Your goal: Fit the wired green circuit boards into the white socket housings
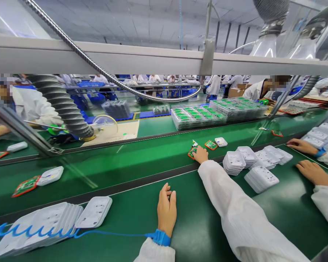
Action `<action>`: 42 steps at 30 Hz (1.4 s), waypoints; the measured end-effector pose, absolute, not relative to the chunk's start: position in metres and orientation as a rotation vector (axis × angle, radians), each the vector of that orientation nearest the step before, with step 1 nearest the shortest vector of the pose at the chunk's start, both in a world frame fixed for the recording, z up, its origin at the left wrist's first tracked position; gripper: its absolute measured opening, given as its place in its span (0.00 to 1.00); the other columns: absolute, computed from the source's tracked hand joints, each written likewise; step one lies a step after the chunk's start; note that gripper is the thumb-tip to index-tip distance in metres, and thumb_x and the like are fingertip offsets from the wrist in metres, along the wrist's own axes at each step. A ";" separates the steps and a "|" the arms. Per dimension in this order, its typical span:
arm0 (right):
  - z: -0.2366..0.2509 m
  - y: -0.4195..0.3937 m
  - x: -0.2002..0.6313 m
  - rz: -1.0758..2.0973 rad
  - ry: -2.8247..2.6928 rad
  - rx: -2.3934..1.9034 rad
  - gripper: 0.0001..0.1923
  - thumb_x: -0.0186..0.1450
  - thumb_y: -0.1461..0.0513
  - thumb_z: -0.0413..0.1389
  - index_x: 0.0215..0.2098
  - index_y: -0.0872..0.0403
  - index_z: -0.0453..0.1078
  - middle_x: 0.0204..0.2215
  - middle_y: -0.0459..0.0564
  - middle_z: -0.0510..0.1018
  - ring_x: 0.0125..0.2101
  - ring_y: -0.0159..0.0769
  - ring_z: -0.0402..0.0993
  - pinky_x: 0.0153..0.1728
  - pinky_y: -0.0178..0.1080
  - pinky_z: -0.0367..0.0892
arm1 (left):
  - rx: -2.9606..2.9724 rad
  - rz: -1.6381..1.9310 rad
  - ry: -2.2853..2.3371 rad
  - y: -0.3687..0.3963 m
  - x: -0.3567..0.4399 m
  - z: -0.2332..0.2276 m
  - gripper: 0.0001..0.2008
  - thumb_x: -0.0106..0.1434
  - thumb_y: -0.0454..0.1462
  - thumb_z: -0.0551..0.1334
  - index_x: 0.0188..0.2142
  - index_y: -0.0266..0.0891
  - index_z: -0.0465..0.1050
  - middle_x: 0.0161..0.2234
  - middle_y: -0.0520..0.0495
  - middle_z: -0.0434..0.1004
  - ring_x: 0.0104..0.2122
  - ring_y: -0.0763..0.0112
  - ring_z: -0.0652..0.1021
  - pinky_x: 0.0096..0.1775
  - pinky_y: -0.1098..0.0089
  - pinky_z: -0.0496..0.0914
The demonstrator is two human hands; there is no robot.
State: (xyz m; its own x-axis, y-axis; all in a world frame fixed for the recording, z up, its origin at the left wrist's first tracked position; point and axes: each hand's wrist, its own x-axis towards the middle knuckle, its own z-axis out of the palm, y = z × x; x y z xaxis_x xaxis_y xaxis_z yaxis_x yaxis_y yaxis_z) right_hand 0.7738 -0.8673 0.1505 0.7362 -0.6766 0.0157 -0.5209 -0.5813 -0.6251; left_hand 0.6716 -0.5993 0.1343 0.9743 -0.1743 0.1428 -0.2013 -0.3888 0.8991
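Note:
My left hand (166,211), with a blue wrist strap (161,237), hovers over or rests on the green bench. It holds nothing, its fingers loosely bent and the thumb apart. My right hand (200,155) reaches over the conveyor belt (150,156), with its fingers closed on the edge of a green circuit board (192,152) with an orange rim. The fingertips are partly hidden. Just beyond lie another orange-rimmed circuit board (210,145) and a white plastic cover (221,142). To the left of my left hand, a white cover (94,212) leans by a row of stacked covers (47,222).
Stacks of white covers (261,179) stand right of my right arm. A co-worker's hands (314,173) rest at the far right. A board and cover (50,175) lie on the belt at left. Trays of green boards (199,116) stand beyond; a metal hose (153,96) hangs above.

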 end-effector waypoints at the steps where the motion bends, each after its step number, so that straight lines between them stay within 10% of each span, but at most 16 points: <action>1: 0.152 -0.866 0.778 -0.314 0.888 -2.300 0.19 0.55 0.62 0.60 0.42 0.60 0.63 0.44 0.63 0.69 0.50 0.50 0.62 0.47 0.45 0.58 | 1.979 0.036 -0.272 -0.599 0.671 0.134 0.23 0.63 0.46 0.51 0.54 0.36 0.61 0.49 0.38 0.70 0.43 0.63 0.74 0.47 0.59 0.68; 9: 0.195 -0.831 0.768 -0.121 0.538 -1.948 0.13 0.65 0.56 0.48 0.39 0.59 0.64 0.26 0.48 0.71 0.21 0.26 0.64 0.21 0.29 0.61 | 1.963 -0.019 -0.340 -0.597 0.670 0.136 0.20 0.64 0.46 0.49 0.48 0.37 0.67 0.46 0.40 0.73 0.45 0.62 0.74 0.48 0.58 0.66; 20: 0.164 -0.741 0.585 0.207 0.052 -2.043 0.08 0.60 0.63 0.54 0.39 0.53 0.65 0.24 0.43 0.71 0.24 0.29 0.67 0.26 0.32 0.62 | 1.983 0.122 -0.241 -0.586 0.679 0.137 0.15 0.64 0.43 0.50 0.44 0.39 0.68 0.40 0.46 0.77 0.39 0.67 0.77 0.42 0.67 0.69; 29: 0.154 -0.728 0.658 -0.316 -0.119 -2.526 0.10 0.64 0.62 0.53 0.43 0.57 0.69 0.40 0.53 0.71 0.42 0.37 0.64 0.45 0.39 0.59 | 2.208 0.261 -0.387 -0.571 0.656 0.151 0.09 0.62 0.38 0.53 0.28 0.40 0.69 0.29 0.47 0.69 0.35 0.64 0.70 0.40 0.63 0.63; 42: 0.139 -0.737 0.656 -0.234 -0.228 -2.087 0.04 0.65 0.63 0.50 0.36 0.54 0.66 0.29 0.43 0.70 0.28 0.27 0.65 0.32 0.32 0.60 | 2.380 0.008 -0.668 -0.581 0.644 0.154 0.03 0.58 0.33 0.57 0.31 0.40 0.69 0.34 0.46 0.70 0.38 0.62 0.69 0.40 0.62 0.61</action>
